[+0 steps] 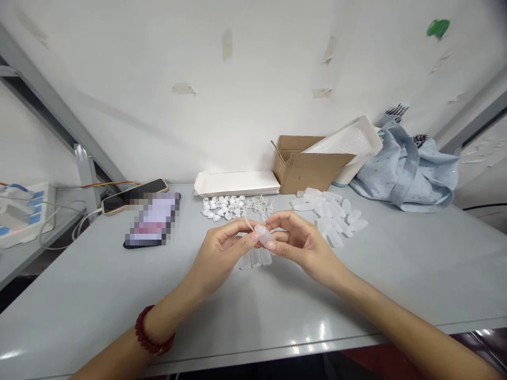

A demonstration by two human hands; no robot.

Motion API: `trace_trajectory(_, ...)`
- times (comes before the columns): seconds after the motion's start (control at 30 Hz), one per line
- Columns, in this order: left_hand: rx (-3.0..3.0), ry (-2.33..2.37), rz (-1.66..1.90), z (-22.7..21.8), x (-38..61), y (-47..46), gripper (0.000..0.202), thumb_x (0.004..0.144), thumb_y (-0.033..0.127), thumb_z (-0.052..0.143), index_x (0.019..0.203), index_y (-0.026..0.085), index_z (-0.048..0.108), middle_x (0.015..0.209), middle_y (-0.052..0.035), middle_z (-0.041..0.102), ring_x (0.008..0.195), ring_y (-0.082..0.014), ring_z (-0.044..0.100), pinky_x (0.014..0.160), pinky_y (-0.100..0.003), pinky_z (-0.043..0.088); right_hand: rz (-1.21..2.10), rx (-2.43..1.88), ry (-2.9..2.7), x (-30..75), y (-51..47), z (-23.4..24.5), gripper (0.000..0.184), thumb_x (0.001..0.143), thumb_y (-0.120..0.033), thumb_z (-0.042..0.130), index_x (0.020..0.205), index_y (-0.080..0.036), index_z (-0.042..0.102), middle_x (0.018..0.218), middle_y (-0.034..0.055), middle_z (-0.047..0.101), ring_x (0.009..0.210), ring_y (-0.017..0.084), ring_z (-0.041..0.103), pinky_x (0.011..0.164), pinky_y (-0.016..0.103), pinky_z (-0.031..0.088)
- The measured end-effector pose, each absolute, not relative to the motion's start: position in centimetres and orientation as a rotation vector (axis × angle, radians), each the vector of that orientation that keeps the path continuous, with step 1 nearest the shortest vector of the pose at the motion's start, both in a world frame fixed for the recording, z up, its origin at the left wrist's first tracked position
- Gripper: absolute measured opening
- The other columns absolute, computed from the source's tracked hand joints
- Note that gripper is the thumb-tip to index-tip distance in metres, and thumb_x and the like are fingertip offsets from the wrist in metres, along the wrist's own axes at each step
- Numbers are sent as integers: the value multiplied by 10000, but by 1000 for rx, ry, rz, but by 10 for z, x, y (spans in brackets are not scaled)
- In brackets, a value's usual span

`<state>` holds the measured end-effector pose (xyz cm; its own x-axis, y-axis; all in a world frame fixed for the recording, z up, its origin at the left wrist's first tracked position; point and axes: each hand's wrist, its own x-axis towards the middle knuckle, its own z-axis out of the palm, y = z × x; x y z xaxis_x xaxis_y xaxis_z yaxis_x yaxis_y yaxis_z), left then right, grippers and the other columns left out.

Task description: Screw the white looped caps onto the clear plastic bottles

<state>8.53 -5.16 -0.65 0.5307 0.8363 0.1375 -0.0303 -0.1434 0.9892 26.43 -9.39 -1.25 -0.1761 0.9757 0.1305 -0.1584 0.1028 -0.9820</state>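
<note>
In front of me, my left hand [225, 245] and my right hand [307, 245] meet over one small translucent plastic tube [263, 233]. Left thumb and fingers pinch its upper left end, and the right thumb and fingers close on its lower right side. A thin white loop [247, 215] rises from the tube's top end; how it is fixed there is too small to tell. Just beneath the hands lie several similar clear tubes [256, 258] side by side, partly hidden by my fingers. Behind are small white caps [224, 206] and a heap of thin white straps [261, 203].
More frosted tubes [330, 214] are piled right of my hands. At the back stand a stack of white trays [237, 183], an open cardboard box [309, 171] and a light blue cloth bag [407, 169]. Two phones, one black [134, 196] and one lit [154, 219], lie left.
</note>
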Motion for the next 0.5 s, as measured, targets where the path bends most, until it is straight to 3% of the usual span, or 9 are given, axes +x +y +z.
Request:
trace_trajectory(0.13,1637,708,860,-6,86,-50,178,882,321,570,859,200,699,934,-27,634,934,-173,593,815,-272,492,1321,-925,-1340,262,-95,-15,408,800,-214,687,1193,-307,627,1004,12,659,830,143,656,733,307,521)
trace_trajectory(0.27,1744,832,904,-8,88,-52,234,904,322,519,781,186,664,872,-26,630,881,-165,601,784,-276,499,1204,-1028,-1372,263,-95,-16,319,803,-260,685,1119,-302,693,995,18,683,916,187,655,824,370,513)
trace_trajectory(0.4,1965,1050,1139,-20,90,-54,185,882,276,549,1024,176,614,1019,-66,629,892,-187,604,716,-308,521,1141,-1213,-1299,263,-94,-15,362,787,-326,695,1137,-236,682,894,41,720,837,208,672,794,393,509)
trace_trajectory(0.5,2352,948,1346,-27,91,-53,280,860,211,584,1129,137,558,1099,-114,595,1014,-225,572,815,-361,517,1057,-1292,-1254,262,-94,-14,359,771,-335,701,1097,-186,684,949,73,721,810,210,674,752,374,518)
